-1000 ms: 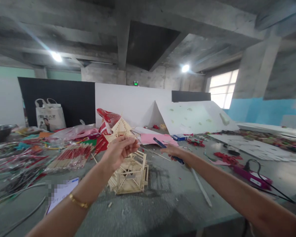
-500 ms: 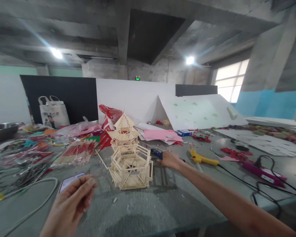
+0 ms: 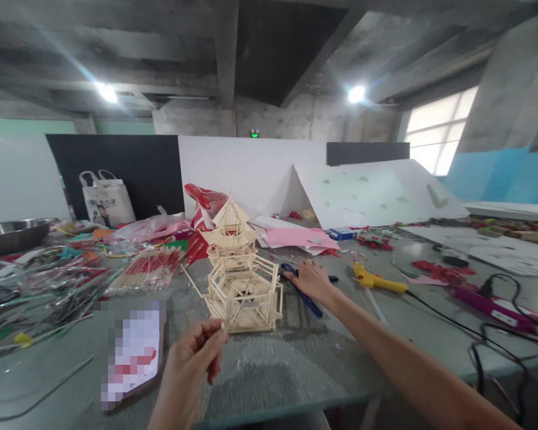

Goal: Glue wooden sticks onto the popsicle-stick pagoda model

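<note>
A small pale stick piece (image 3: pixel 223 327) is pinched between the thumb and fingertips of my left hand (image 3: pixel 190 358), just in front of the pagoda's near left corner. The pagoda model (image 3: pixel 244 286) is built from thin wooden sticks, with tiered pointed roofs above a railed base, and stands upright. To its right, my right hand (image 3: pixel 314 280) is closed over dark blue pliers (image 3: pixel 308 303) at the tabletop; its palm and fingers hide their middle. Left of my left hand lies a phone (image 3: pixel 137 352) with its screen blurred out.
A yellow glue gun (image 3: pixel 379 282) with a black cord lies at right, near a purple power strip (image 3: pixel 497 307). Bundled sticks (image 3: pixel 146 269) in plastic wrap and tangled wires (image 3: pixel 49 292) cover the left. Pink paper (image 3: pixel 302 237) and a leaning white board (image 3: pixel 376 194) are behind.
My left hand has moved right, closer to the pagoda, uncovering the phone. The pliers have turned under my right hand, and a long blue arm now points toward me. The view has shifted slightly.
</note>
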`<state>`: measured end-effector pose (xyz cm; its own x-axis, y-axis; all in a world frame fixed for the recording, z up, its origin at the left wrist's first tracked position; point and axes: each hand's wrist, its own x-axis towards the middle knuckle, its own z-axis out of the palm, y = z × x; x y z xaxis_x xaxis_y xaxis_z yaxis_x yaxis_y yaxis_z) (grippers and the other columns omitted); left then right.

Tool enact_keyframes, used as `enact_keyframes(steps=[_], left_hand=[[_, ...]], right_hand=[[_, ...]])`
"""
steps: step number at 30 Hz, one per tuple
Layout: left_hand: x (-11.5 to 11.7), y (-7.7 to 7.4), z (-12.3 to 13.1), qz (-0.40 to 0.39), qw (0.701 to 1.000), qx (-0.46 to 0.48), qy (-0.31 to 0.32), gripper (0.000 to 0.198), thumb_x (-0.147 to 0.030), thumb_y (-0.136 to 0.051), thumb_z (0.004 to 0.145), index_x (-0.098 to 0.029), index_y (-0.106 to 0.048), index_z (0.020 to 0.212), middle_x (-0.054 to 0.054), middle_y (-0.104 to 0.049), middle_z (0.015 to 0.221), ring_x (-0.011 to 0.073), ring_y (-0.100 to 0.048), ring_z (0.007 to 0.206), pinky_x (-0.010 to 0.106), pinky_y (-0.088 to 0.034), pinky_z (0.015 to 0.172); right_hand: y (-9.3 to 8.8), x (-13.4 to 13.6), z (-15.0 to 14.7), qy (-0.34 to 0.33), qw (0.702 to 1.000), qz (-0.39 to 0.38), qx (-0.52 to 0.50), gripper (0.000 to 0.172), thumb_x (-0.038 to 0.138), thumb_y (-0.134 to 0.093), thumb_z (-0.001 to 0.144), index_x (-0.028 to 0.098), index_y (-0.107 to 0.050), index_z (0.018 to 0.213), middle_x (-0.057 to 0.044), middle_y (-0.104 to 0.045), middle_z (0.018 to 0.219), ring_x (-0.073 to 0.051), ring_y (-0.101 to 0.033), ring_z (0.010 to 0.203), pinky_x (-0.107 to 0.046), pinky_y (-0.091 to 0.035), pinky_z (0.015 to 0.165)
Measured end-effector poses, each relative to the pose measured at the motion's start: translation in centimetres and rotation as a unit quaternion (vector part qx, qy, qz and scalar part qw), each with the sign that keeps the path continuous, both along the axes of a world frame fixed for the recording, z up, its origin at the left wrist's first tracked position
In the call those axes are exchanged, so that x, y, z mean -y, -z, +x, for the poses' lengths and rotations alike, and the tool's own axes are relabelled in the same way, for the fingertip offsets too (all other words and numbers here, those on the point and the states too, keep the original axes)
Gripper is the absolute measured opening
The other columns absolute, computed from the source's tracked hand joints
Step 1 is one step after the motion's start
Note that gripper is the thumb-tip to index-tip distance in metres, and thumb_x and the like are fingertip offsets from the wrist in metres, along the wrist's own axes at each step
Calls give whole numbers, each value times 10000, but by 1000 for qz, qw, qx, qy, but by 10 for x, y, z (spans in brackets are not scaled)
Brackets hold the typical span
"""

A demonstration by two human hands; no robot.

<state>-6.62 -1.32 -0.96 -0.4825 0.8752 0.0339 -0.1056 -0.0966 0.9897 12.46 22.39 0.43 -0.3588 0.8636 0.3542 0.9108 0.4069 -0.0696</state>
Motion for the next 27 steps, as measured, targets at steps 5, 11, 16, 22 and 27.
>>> enact_keyframes(steps=[5, 11, 16, 22, 27], left_hand=[[-15, 4, 11, -11, 996, -84, -10, 325, -417, -608, 675, -126, -582, 818, -61, -469, 409, 64, -365, 358, 170, -284, 358], [-26, 7, 16, -32, 973, -215, -74, 280, -443, -535, 720, -171, -579, 772, -45, -523, 443, 103, -443, 376, 210, -331, 404], [-24, 3, 21, -49, 945, -300, -116, 262, -435, -499, 748, -198, -597, 800, -28, -575, 483, 158, -557, 478, 241, -367, 483], [-28, -1, 21, -25, 907, -384, -171, 183, -355, -518, 728, -212, -629, 758, 4, -665, 684, 157, -596, 583, 251, -411, 584], [-32, 1, 20, -34, 893, -409, -182, 199, -361, -493, 748, -217, -629, 761, 7, -675, 730, 157, -603, 614, 257, -425, 612]], right_hand=[[-8, 1, -1, -35, 995, 56, -76, 349, 361, -403, 867, 119, -582, 1045, -132, -579, 1074, -241, -502, 1029, -329, -345, 867], [5, 2, -1, -86, 990, 53, -100, 241, 259, -448, 843, 137, -608, 975, -90, -616, 1006, -196, -530, 970, -263, -344, 848], [9, 2, 0, -115, 987, 38, -103, 230, 236, -453, 834, 135, -617, 958, -84, -627, 977, -191, -542, 946, -264, -356, 838], [7, 5, 0, -146, 984, 30, -100, 218, 223, -457, 825, 146, -633, 928, -72, -634, 964, -183, -549, 938, -256, -360, 841], [6, 7, 2, -160, 981, 32, -101, 212, 212, -450, 826, 137, -638, 891, -72, -641, 922, -178, -561, 896, -246, -373, 808]])
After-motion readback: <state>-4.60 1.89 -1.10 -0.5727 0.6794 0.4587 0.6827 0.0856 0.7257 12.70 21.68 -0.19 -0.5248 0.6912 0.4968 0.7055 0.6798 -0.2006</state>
